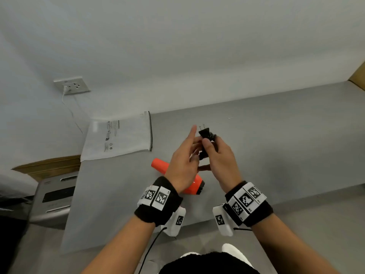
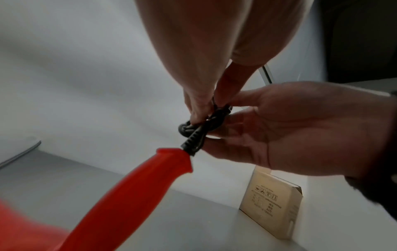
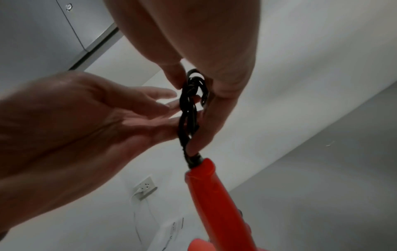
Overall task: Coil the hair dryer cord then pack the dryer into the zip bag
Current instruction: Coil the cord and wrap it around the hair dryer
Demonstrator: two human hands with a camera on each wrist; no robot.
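Note:
The orange hair dryer [image 1: 189,187] sits low over the grey table [image 1: 276,145], its handle [image 2: 133,185] pointing up toward my hands. Its black cord is gathered into a small bundle [image 1: 206,135], and the plug [image 1: 203,131] sticks out on top. My right hand [image 1: 215,155] grips the bundle [image 3: 190,105] between thumb and fingers. My left hand [image 1: 184,157] is beside it with fingers mostly straight; its fingertips [image 2: 198,108] touch the coiled cord [image 2: 193,129]. The white zip bag [image 1: 118,137] lies flat at the back left of the table, its zipper edge toward the hands.
A wall socket [image 1: 72,86] with a white cable plugged in is on the wall at the left. A grey appliance [image 1: 53,198] and cardboard [image 1: 49,165] stand left of the table. A small cardboard box [image 2: 272,203] stands against the wall.

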